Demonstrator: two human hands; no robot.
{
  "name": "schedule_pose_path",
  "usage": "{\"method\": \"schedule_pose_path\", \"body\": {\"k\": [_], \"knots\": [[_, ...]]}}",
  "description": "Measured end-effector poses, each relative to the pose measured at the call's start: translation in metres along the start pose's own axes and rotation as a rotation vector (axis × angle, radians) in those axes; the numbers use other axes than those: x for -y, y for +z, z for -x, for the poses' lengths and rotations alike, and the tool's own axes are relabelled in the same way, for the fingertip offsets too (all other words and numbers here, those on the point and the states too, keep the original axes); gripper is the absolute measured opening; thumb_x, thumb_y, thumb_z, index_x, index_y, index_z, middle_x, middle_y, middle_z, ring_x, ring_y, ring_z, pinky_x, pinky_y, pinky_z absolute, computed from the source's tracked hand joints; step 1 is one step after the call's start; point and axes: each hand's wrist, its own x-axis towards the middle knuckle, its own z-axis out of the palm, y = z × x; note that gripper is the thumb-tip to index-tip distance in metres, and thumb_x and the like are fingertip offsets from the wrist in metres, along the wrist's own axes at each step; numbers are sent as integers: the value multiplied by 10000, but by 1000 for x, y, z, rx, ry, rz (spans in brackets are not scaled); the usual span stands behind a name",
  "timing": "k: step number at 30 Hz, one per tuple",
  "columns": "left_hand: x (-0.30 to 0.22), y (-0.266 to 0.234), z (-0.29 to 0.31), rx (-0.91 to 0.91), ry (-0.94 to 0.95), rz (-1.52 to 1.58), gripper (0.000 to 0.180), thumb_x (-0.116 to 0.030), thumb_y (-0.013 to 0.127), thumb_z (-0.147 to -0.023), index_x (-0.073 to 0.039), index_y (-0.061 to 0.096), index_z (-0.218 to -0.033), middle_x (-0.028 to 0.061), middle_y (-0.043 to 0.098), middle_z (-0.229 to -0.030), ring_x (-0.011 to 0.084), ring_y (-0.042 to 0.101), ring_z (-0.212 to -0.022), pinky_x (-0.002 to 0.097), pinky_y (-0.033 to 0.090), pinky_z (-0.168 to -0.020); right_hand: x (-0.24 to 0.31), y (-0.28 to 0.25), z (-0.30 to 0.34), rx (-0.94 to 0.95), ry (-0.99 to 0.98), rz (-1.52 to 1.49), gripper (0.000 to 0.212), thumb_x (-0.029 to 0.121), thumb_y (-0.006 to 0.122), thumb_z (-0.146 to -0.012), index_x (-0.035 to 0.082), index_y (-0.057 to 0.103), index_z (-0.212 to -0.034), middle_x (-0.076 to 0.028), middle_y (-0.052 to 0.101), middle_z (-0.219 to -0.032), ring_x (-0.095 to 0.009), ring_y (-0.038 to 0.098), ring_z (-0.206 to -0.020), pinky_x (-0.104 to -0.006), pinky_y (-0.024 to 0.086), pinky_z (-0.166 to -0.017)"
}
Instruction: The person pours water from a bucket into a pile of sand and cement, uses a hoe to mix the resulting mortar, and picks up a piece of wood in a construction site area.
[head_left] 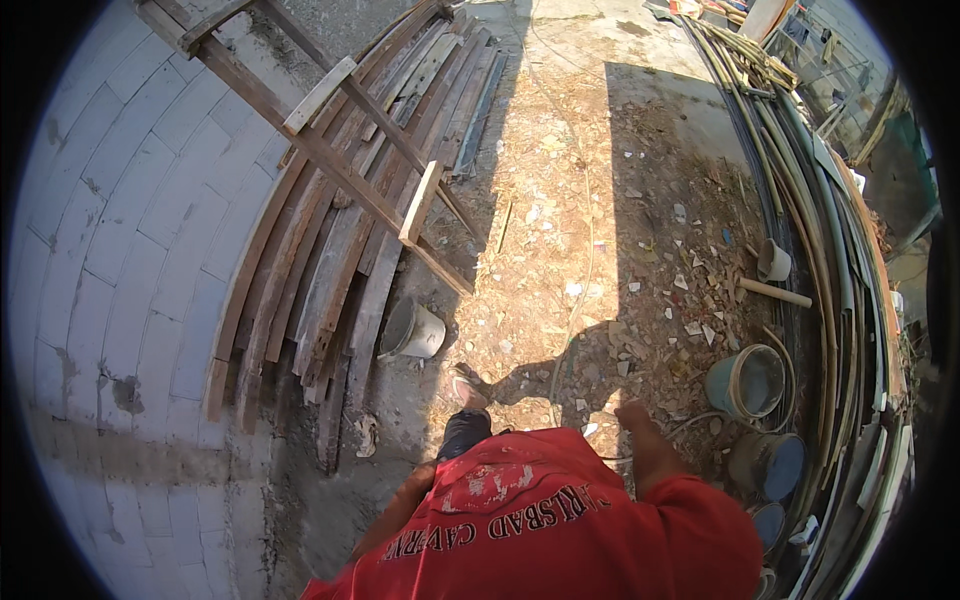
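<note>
A pale block wall (120, 250) fills the left of the frame, weathered planks (330, 250) leaning beside it. Lower right, paint-crusted buckets (745, 380) stand near the right hand (640, 425), loosely curled around a thin hose (575, 300). The left hand is hidden.

I count four buckets: one white bucket (411, 331) well left of my right hand's fingers (634, 415), three grey buckets (746, 381) just right of them, plus one wooden ladder (330, 140).
</note>
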Motion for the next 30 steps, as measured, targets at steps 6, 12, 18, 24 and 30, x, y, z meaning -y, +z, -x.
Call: {"method": "schedule_pose_path", "body": {"k": [6,12,18,24,30], "knots": [[-7,-52,-55,114,88,-145,597,-535,401,-988,-106,515,-1387,222,602,-1288,377,553,-1221,435,427,-1022,94,-2,3,275,-259,-291,380,413,520,-946,132,665,-1157,-101,712,-1069,-218,703,-833,-363,572,-688],[-115,-148,-95,298,-17,-224,612,-524,437,-984,-113,468,-1437,206,553,-1371,354,541,-1258,403,402,-1061,107,1,-20,15,-421,-366,446,471,553,-898,108,717,-1097,-159,705,-1059,-282,682,-936,-417,527,-831],[-253,-271,-52,699,365,791,576,-399,551,-975,-45,480,-1424,133,524,-1424,221,508,-1288,348,389,-1072,165,-176,9,199,-230,-299,650,610,449,-924,31,707,-1066,-205,681,-1100,-397,622,-1062,-462,481,-907],[-247,-330,-86,893,235,732,556,-353,571,-974,-31,482,-1419,112,515,-1429,198,493,-1289,342,385,-1075,283,-343,49,207,-285,-1225,775,670,447,-931,13,572,-1322,-160,654,-1219,-297,614,-1117,-407,449,-975],[-218,-389,-150,974,114,402,525,-293,591,-973,-22,490,-1410,98,511,-1430,184,481,-1290,340,380,-1078,279,-381,93,183,-95,-985,623,559,423,-991,55,588,-1319,-196,606,-1291,-342,563,-1203,-398,420,-1018]]}}
